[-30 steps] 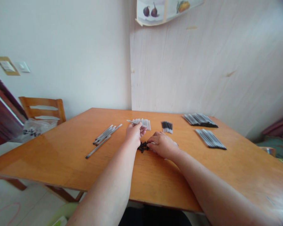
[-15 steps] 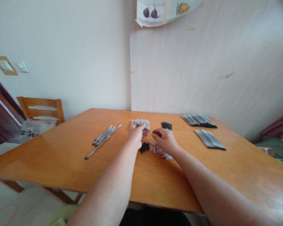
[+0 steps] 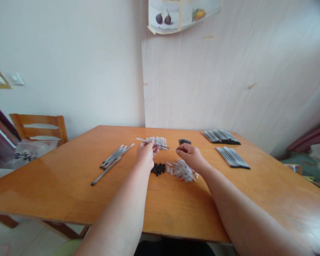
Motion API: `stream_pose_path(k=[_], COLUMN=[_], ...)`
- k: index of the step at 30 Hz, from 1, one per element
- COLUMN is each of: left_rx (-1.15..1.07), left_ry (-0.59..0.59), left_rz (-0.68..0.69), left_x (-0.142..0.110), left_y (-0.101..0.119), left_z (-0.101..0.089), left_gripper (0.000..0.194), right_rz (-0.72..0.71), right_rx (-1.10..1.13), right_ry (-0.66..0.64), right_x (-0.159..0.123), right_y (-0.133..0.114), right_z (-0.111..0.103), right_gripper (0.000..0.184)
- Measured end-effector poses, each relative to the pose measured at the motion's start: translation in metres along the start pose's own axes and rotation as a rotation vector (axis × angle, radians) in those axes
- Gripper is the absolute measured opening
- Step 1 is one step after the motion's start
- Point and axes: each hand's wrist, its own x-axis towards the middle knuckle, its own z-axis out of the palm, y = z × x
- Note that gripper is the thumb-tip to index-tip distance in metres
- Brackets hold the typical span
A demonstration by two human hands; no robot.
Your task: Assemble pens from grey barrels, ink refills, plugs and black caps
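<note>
Pen barrel (image 3: 142, 139) (slim, translucent) pinched in left fingers (image 3: 156, 150).

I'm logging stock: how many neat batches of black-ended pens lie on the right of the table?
2. The larger batch lies toward the back, near the wall; the smaller batch lies in front of it, closer to the camera. I see no others there.

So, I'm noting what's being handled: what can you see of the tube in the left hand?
The tube is slim, straight and whitish, apparently plastic. It lies nearly level above the table, pinched by the left hand. A thin dark rod extends from its right-hand end; the right hand appears to pinch the rod's pale tip. Fingers hide where they meet.
</note>
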Motion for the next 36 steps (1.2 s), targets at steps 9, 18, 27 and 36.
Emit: stream_pose_path(k=[9, 18, 27, 36], left_rx=[-0.056, 0.039, 0.121, 0.245], left_ry=[0.181, 0.162, 0.182, 0.170], left_rz=[0.041, 0.001, -0.042, -0.043], left_x=[0.014, 0.009, 0.008, 0.006], left_y=[0.008, 0.007, 0.008, 0.005], left_z=[-0.014, -0.011, -0.009, -0.012], left_gripper=[0.011, 0.011, 0.009, 0.009], right_rz=[0.263, 0.415, 0.566, 0.535], right_rx=[0.072, -0.364, -0.569, -0.578], right_ry=[0.195, 0.381, 0.207, 0.094], right_x=[0.008, 0.017, 0.018, 0.017], right_y=[0.041, 0.075, 0.056, 0.051], right_z=[-0.039, -0.040, -0.033, -0.031], right_gripper=[0.022, 0.031, 0.032, 0.032])
